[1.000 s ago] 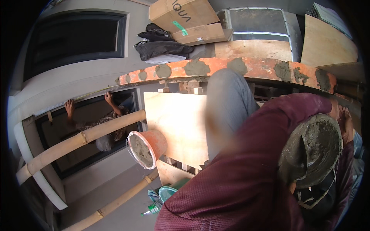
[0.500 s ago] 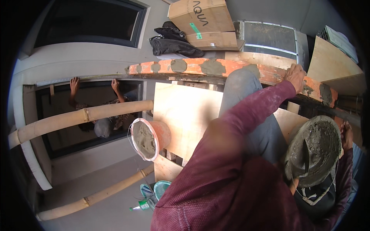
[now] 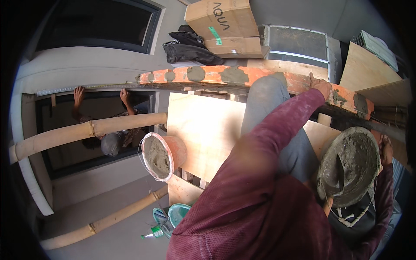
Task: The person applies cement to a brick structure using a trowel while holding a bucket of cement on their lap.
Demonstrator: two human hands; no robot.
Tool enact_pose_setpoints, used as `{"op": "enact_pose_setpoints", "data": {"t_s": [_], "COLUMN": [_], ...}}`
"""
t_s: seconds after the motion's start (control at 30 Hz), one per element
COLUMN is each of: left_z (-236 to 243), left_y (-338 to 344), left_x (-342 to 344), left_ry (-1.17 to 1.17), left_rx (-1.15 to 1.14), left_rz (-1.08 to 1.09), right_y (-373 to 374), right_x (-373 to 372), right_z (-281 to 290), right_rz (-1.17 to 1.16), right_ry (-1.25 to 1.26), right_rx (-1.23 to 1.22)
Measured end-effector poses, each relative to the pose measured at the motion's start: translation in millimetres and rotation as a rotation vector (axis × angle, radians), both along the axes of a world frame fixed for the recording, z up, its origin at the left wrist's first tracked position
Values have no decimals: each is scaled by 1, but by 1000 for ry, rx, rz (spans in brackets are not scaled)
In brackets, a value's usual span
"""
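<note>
My left hand (image 3: 321,88) rests on the right part of an orange brick row (image 3: 208,73), which has grey mortar patches on its side. Its index finger is stretched out along the brick, the others bent over the edge; I see nothing held in it. At the far right, my right hand (image 3: 385,150) is beside the rim of a mortar-coated bucket (image 3: 364,169). Its fingers point upward and partly overlap; what they touch is unclear. Inside that bucket stands a dark blade, perhaps a trowel. My bent grey-trousered knee (image 3: 268,97) is against the bricks.
A second bucket (image 3: 175,151) with mortar stands on a plywood sheet (image 3: 203,130). Bamboo poles (image 3: 108,125) cross at left. Below, a co-worker's hands (image 3: 79,96) hold a long measuring strip (image 3: 65,92) by a window. A cardboard box (image 3: 232,24) and black cloth (image 3: 190,50) lie beyond the bricks.
My left hand's index finger has stretched out along the brick, and its grip looks looser. The whole view has shifted slightly. My right hand stays by the bucket.
</note>
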State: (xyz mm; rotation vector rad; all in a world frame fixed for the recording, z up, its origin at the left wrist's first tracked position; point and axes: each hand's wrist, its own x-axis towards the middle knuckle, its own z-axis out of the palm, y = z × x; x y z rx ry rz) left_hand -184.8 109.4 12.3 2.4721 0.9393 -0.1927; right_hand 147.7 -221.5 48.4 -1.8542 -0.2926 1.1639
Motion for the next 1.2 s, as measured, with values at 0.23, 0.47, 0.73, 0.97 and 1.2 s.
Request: {"op": "enact_pose_setpoints", "data": {"t_s": [0.23, 0.47, 0.73, 0.97, 1.2], "left_z": [-33, -18, 5, 18, 39], "left_y": [-7, -12, -13, -13, -14], "left_x": [4, 4, -6, -11, -11], "left_ry": [-2, 49, -27, -120, -122], "left_rx": [37, -157, -279, -484, -523], "left_rz": [-29, -125, -62, -34, -104], "right_y": [2, -2, 2, 6, -1], "right_x": [-2, -3, -8, -14, -7], "right_z": [2, 4, 4, 9, 6], "right_rz": [35, 21, -49, -34, 13], "right_ry": [-1, 14, 9, -12, -23], "right_rx": [16, 53, 38, 48, 26]}}
